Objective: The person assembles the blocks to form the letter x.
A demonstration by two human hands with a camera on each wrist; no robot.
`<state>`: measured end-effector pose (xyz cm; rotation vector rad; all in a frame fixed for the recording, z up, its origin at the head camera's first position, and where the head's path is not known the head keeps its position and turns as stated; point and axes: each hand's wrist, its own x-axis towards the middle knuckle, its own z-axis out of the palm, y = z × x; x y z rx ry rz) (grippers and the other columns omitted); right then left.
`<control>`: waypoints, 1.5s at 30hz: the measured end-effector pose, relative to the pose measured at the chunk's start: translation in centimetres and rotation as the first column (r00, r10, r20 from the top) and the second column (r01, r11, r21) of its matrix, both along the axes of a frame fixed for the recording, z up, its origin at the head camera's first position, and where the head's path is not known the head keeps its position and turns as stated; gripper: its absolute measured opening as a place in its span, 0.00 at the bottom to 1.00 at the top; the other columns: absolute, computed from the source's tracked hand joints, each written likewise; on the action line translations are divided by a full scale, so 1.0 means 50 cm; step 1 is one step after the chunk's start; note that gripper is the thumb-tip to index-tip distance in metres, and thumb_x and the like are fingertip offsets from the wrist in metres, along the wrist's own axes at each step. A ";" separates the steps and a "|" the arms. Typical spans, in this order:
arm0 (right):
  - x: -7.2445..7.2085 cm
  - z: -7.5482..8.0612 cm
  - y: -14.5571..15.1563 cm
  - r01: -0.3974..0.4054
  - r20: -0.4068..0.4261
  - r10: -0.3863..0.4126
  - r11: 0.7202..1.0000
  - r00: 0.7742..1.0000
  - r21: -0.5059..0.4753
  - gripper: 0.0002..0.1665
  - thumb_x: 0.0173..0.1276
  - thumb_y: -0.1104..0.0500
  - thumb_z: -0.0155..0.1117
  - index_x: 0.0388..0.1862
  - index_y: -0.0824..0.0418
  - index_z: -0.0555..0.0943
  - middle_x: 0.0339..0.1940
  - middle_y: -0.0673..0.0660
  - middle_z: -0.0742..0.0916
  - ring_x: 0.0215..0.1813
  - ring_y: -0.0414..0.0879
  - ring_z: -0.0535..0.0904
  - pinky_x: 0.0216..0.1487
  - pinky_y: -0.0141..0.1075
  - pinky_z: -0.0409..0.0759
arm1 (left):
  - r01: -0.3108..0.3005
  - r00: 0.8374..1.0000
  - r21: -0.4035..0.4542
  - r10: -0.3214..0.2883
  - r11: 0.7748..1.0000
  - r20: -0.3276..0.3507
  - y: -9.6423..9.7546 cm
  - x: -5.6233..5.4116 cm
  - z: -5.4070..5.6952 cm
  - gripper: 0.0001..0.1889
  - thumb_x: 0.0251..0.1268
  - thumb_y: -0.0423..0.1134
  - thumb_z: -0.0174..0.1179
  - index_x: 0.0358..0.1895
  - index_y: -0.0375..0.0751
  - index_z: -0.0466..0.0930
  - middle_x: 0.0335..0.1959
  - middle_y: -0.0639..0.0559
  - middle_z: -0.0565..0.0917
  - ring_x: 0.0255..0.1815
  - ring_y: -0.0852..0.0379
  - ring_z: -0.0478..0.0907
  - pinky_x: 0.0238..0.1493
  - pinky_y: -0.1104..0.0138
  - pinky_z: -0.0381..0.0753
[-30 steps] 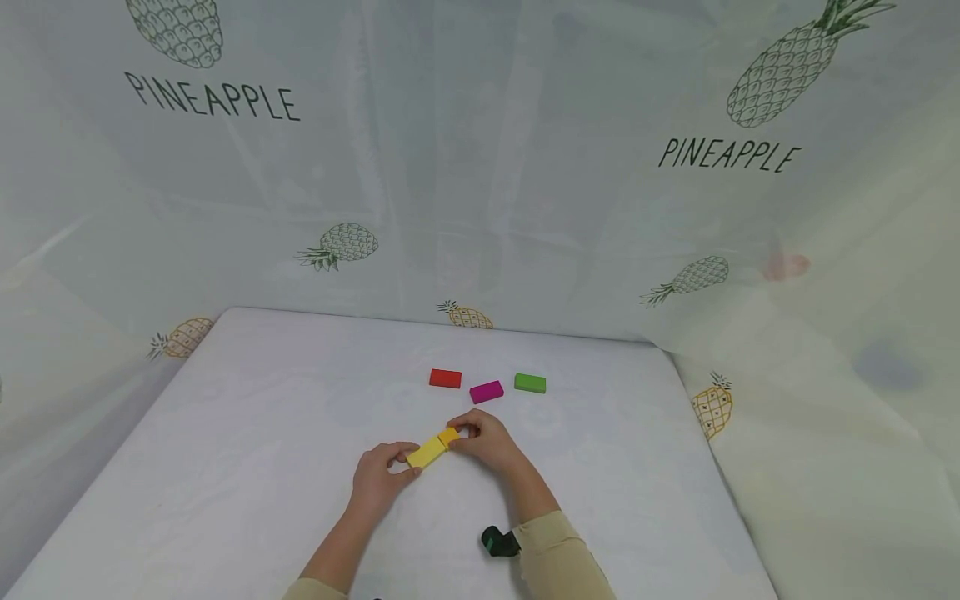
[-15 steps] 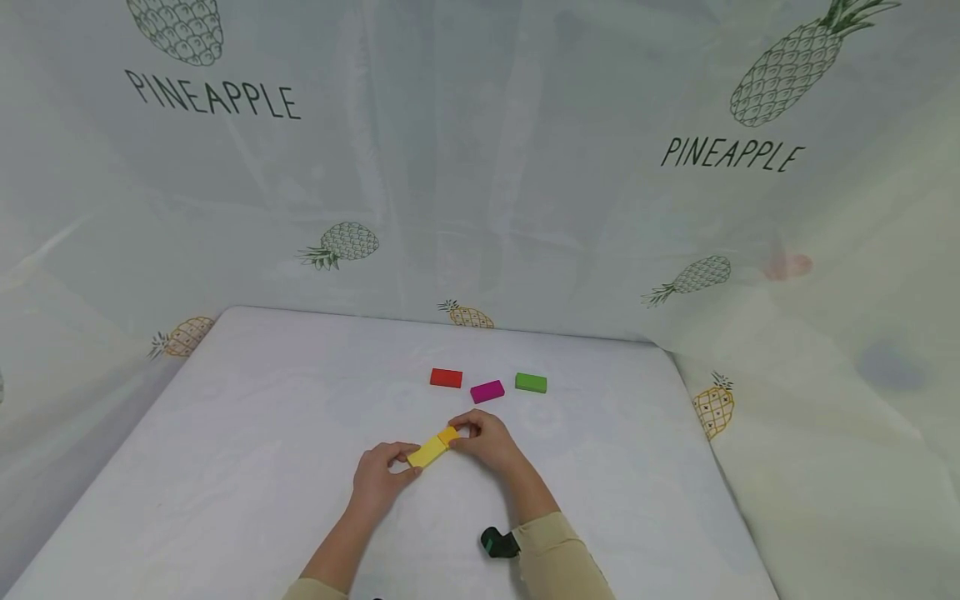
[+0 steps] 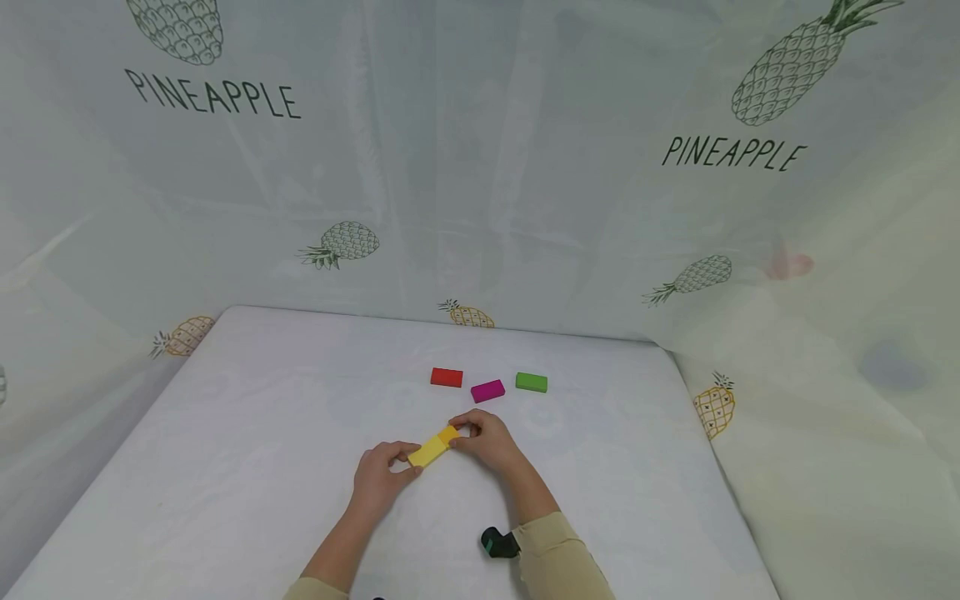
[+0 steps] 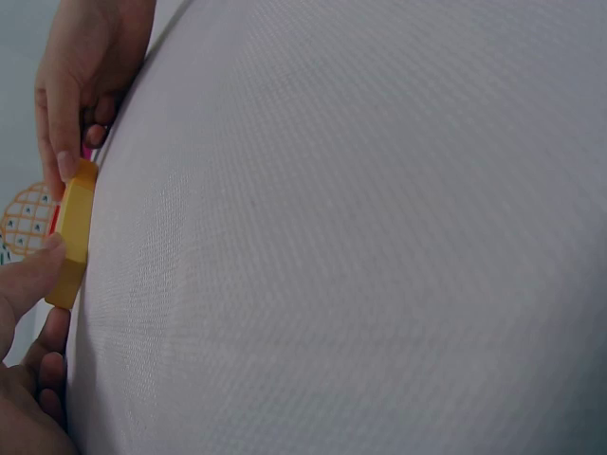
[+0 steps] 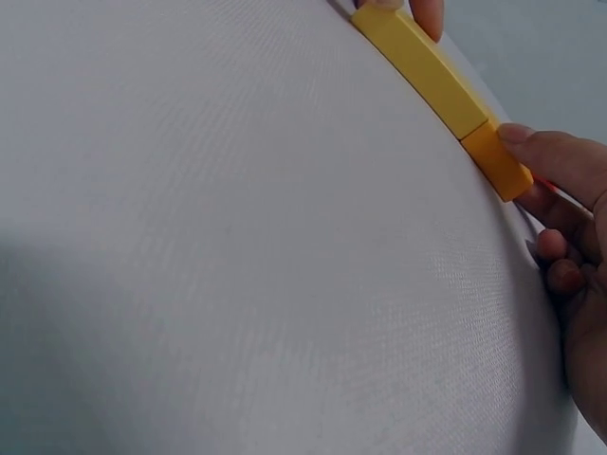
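Landmark: the yellow block (image 3: 429,452). Change: the dark seam line between it and the orange block (image 3: 448,434) is fainter than a second earlier, and their upper faces run more nearly level. Both hands hold almost the same position as before. Judgement: the two blocks now sit closer to flush, as one continuous bar.

Grip state: the left hand (image 3: 377,482) pinches the yellow block between thumb and finger at its near-left end. The right hand (image 3: 486,440) pinches the orange block in the same manner. The orange block abuts the yellow block's far-right end; the right wrist view shows a thin joint line, with the pair apparently resting on the table (image 3: 225,467).

Other parts: beyond the yellow block lie the red block (image 3: 447,377), then, further right, the magenta block (image 3: 488,391) and the green block (image 3: 532,382). None of these three is touched by a hand.
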<state>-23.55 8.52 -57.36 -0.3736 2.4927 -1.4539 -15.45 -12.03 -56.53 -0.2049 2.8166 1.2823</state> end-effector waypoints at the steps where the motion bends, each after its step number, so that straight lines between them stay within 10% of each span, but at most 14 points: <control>1: 0.000 0.000 0.000 0.000 0.000 0.000 1.000 1.000 -0.001 0.15 0.59 0.56 0.75 0.46 0.53 0.86 0.34 0.47 0.81 0.33 0.45 0.71 0.31 0.31 0.71 | 0.000 1.000 0.000 0.000 1.000 0.001 0.000 0.000 0.000 0.18 0.53 0.36 0.73 0.50 0.50 0.86 0.37 0.57 0.78 0.43 0.54 0.70 0.44 0.59 0.71; 27: 0.000 0.009 0.007 0.021 0.045 -0.020 1.000 0.999 -0.011 0.17 0.59 0.51 0.75 0.48 0.50 0.86 0.38 0.45 0.83 0.37 0.46 0.74 0.36 0.34 0.76 | 0.007 1.000 0.011 -0.007 1.000 0.004 0.003 0.002 0.008 0.18 0.54 0.36 0.73 0.50 0.48 0.85 0.37 0.56 0.78 0.42 0.53 0.70 0.44 0.57 0.72; 45: -0.069 0.077 0.104 0.136 -0.014 -0.135 0.980 0.991 0.143 0.18 0.60 0.57 0.74 0.50 0.56 0.84 0.42 0.52 0.82 0.43 0.48 0.75 0.38 0.36 0.78 | 0.005 1.000 -0.007 -0.005 1.000 -0.012 0.004 0.002 -0.001 0.19 0.53 0.35 0.73 0.50 0.49 0.85 0.37 0.56 0.78 0.42 0.53 0.71 0.44 0.58 0.73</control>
